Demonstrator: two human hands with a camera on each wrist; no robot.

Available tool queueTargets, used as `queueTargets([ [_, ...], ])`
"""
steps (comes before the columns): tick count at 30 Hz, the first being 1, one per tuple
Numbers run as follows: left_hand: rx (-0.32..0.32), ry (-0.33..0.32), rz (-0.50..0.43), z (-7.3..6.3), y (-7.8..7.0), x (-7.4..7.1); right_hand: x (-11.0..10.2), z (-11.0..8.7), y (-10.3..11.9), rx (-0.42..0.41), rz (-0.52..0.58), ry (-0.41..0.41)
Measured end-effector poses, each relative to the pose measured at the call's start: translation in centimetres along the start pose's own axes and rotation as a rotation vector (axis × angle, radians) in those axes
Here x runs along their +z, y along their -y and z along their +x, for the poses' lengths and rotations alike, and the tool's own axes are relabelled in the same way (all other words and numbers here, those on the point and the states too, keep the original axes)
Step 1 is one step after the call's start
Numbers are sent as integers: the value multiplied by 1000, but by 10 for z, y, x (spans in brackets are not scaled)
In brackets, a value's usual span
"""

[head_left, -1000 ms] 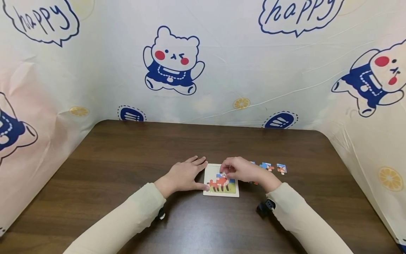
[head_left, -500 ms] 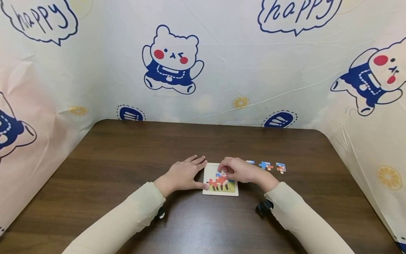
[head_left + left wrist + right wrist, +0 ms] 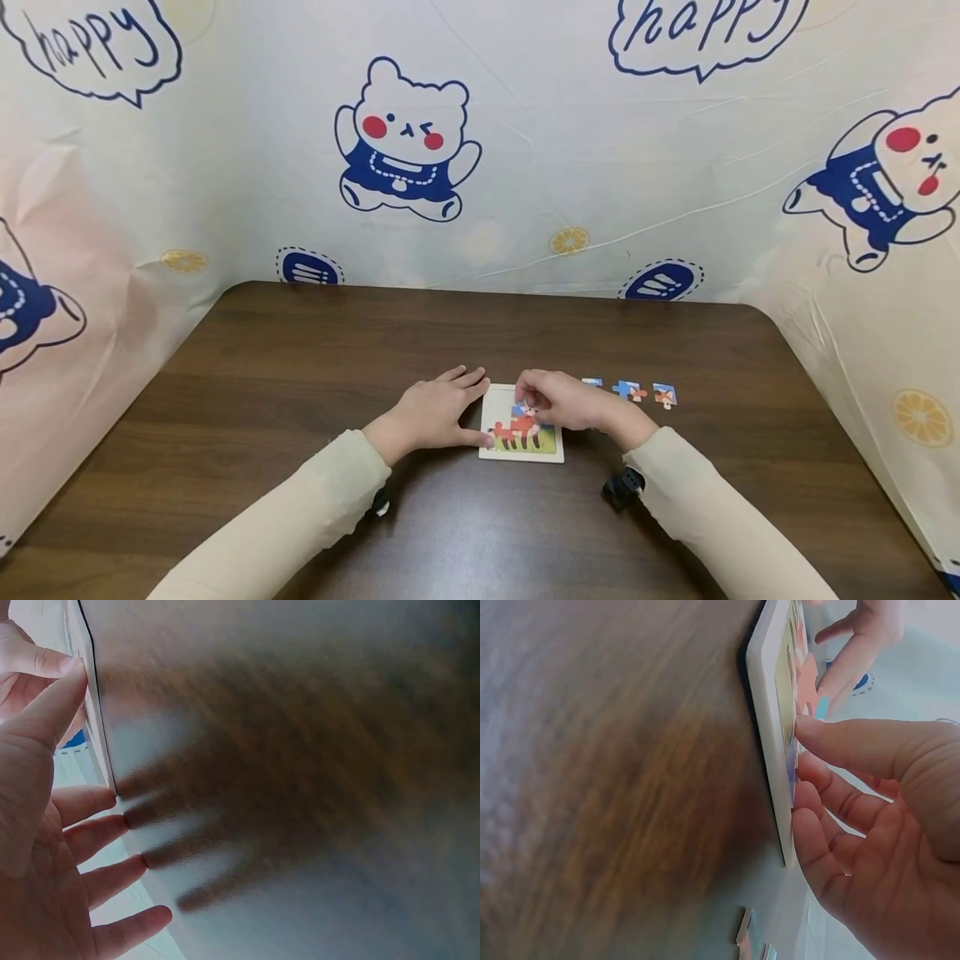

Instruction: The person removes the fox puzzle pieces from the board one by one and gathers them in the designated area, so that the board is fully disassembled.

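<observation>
A small jigsaw puzzle board (image 3: pixel 497 402) with a pale frame lies on the table, its lower part filled with a red animal on green grass. My left hand (image 3: pixel 437 417) spreads its fingers along the board's left side, thumb on the lower left corner; in the left wrist view its fingertips meet the tabletop. Over the right half of the board, my right hand (image 3: pixel 573 400) pinches a puzzle piece (image 3: pixel 528 412) between thumb and fingers, low against the picture. In the right wrist view the thumb (image 3: pixel 814 733) presses at the picture's surface, and the fingers partly hide the piece.
Several loose puzzle pieces lie right of the board: one (image 3: pixel 592 382) partly behind the right hand, a blue and orange one (image 3: pixel 630 392), and another (image 3: pixel 664 395) farther right. The brown table (image 3: pixel 360 350) ends at a printed cloth backdrop (image 3: pixel 525 167).
The right hand has shifted very slightly at the board, still pinching the piece. An orange bit seen below the right hand one second ago no longer shows. The left hand stays put.
</observation>
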State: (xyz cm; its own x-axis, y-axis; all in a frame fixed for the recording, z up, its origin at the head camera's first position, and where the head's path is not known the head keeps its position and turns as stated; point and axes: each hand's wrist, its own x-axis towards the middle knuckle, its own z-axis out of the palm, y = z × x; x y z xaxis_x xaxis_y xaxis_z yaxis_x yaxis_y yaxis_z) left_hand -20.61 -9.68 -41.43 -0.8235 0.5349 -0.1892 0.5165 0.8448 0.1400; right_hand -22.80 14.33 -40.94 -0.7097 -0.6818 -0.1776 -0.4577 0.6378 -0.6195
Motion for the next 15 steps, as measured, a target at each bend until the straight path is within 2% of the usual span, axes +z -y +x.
queueTargets([
  [15, 5, -10, 3, 0, 1, 2, -1, -6, -1, 25, 131, -43],
])
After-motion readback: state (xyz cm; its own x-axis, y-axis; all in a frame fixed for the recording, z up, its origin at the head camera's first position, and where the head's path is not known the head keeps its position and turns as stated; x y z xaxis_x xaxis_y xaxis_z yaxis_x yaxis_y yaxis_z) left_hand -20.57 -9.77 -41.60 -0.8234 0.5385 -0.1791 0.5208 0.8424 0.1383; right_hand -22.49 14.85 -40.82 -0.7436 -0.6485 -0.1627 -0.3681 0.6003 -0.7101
